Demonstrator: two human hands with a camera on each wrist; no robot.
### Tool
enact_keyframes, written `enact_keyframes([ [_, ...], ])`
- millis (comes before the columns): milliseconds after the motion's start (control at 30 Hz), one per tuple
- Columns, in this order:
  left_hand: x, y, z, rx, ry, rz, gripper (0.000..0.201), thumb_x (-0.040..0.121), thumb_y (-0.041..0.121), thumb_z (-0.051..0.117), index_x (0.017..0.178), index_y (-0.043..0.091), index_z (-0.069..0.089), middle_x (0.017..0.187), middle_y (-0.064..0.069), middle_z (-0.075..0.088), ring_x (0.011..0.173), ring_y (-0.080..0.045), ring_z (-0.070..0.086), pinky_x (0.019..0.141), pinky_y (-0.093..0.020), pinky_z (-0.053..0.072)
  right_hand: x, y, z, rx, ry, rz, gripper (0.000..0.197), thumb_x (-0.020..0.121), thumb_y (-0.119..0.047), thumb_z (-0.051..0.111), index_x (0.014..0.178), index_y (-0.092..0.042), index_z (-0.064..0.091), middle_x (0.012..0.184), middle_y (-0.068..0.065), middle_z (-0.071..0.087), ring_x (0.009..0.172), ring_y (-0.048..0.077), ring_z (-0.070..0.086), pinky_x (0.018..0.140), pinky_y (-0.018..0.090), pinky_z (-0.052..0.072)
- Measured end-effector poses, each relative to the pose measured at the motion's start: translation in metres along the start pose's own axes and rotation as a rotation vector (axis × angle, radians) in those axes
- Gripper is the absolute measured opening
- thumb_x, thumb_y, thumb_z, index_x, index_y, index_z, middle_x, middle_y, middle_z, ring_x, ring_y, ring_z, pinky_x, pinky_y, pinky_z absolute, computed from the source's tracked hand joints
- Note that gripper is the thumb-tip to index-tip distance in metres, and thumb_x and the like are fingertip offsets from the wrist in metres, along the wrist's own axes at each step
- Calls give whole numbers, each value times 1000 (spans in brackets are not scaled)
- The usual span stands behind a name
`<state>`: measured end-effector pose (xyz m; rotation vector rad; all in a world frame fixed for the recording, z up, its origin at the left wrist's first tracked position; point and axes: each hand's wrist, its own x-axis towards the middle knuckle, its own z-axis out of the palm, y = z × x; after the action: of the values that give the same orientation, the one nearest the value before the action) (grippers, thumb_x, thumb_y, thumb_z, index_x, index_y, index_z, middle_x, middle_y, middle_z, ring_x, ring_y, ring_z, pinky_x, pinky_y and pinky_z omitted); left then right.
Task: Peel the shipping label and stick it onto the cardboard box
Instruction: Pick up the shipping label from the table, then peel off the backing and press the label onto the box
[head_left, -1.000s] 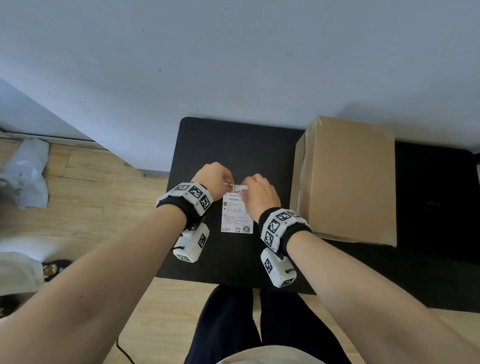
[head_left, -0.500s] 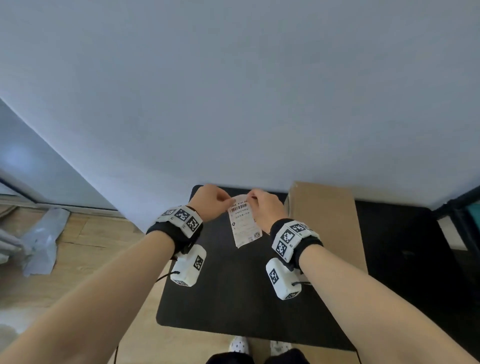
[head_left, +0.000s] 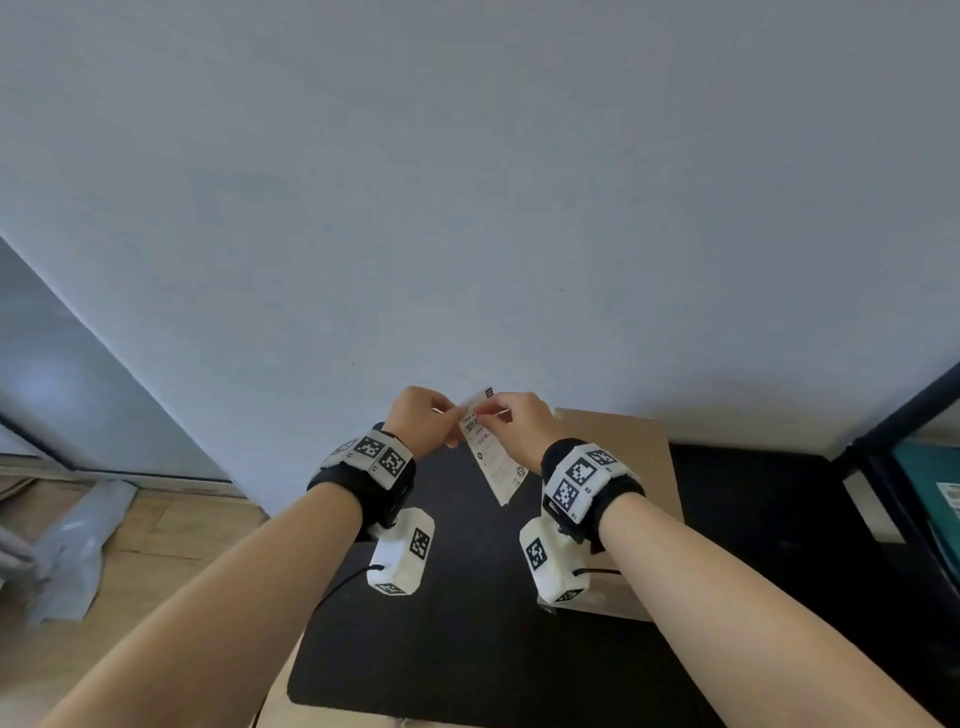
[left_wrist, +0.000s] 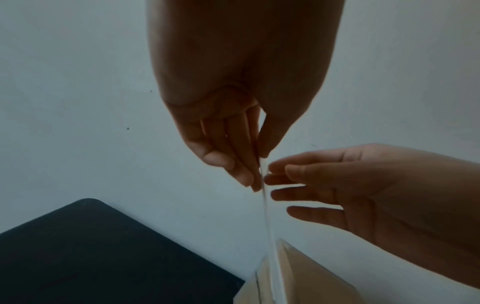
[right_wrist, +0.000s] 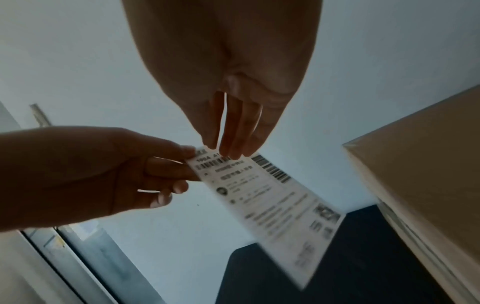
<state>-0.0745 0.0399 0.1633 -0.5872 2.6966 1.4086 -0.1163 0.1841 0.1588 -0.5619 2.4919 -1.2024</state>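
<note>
The white shipping label (head_left: 493, 460) hangs tilted in the air above the black table (head_left: 467, 649), its printed side toward me. My left hand (head_left: 452, 415) pinches its top left corner between thumb and fingers (right_wrist: 166, 164). My right hand (head_left: 485, 415) pinches the top edge beside it, its fingertips (right_wrist: 230, 153) on the barcode end of the label (right_wrist: 272, 205). The left wrist view has the label (left_wrist: 267, 216) edge-on between both hands. The brown cardboard box (head_left: 639, 467) stands shut on the table to the right, behind my right wrist.
A pale wall rises right behind the table. On the wooden floor at the left lies a grey plastic bag (head_left: 72, 561). At the far right a dark shelf frame (head_left: 883, 452) holds a teal package (head_left: 935, 493).
Both hands have lifted the label off the table, up in front of the wall. The label now hangs tilted, with its lower end swung right. The head camera has tipped upward.
</note>
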Motion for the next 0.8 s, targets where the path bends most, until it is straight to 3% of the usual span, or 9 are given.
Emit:
enact_keyframes([
  [100, -2, 9, 7, -122, -29, -17, 28, 93, 13, 53, 67, 11, 64, 64, -7, 71, 53, -18, 64, 64, -28, 55, -1, -1, -4, 61, 2, 0, 22, 91, -20, 58, 106, -11, 71, 108, 7, 72, 98, 19, 64, 85, 28, 48],
  [200, -4, 15, 12, -230, -51, -49, 23, 95, 11, 49, 82, 2, 65, 69, -10, 70, 54, -19, 64, 61, -24, 53, 0, 4, -10, 76, 11, 4, 21, 90, -19, 60, 104, -9, 72, 106, 8, 73, 95, 19, 65, 85, 27, 48],
  [267, -7, 18, 14, -268, -70, -38, 19, 96, 14, 50, 90, 2, 64, 72, -10, 71, 54, -17, 65, 59, -22, 52, -1, 7, -15, 113, 21, 13, 19, 88, -20, 63, 102, -12, 73, 102, 7, 73, 92, 17, 65, 90, 32, 52],
  [366, -11, 22, 17, -284, -84, -9, 14, 96, 16, 52, 86, 9, 58, 74, -10, 72, 53, -14, 65, 59, -22, 52, -2, 14, -22, 142, 15, 18, 18, 86, -22, 66, 99, -14, 74, 99, 5, 74, 94, 19, 68, 92, 41, 54],
  [566, -14, 30, 26, -299, -101, 16, 14, 97, 21, 51, 88, 10, 55, 76, -10, 73, 55, -15, 66, 62, -24, 52, -7, 23, -31, 230, 27, 18, 16, 85, -16, 68, 98, -9, 74, 83, -1, 70, 93, 25, 70, 91, 42, 55],
  [700, -15, 37, 35, -317, -126, 12, 20, 99, 21, 46, 82, 14, 51, 74, -10, 72, 51, -13, 65, 61, -24, 51, -10, 29, -36, 300, 44, 41, 14, 86, -13, 66, 95, -5, 74, 86, 11, 72, 92, 33, 70, 90, 44, 56],
  [800, -17, 40, 40, -311, -130, 19, 22, 100, 21, 43, 80, 15, 50, 75, -12, 72, 55, -17, 64, 61, -26, 50, -14, 32, -39, 356, 47, 54, 16, 86, -11, 66, 96, 0, 73, 84, 12, 70, 91, 34, 70, 90, 41, 56],
])
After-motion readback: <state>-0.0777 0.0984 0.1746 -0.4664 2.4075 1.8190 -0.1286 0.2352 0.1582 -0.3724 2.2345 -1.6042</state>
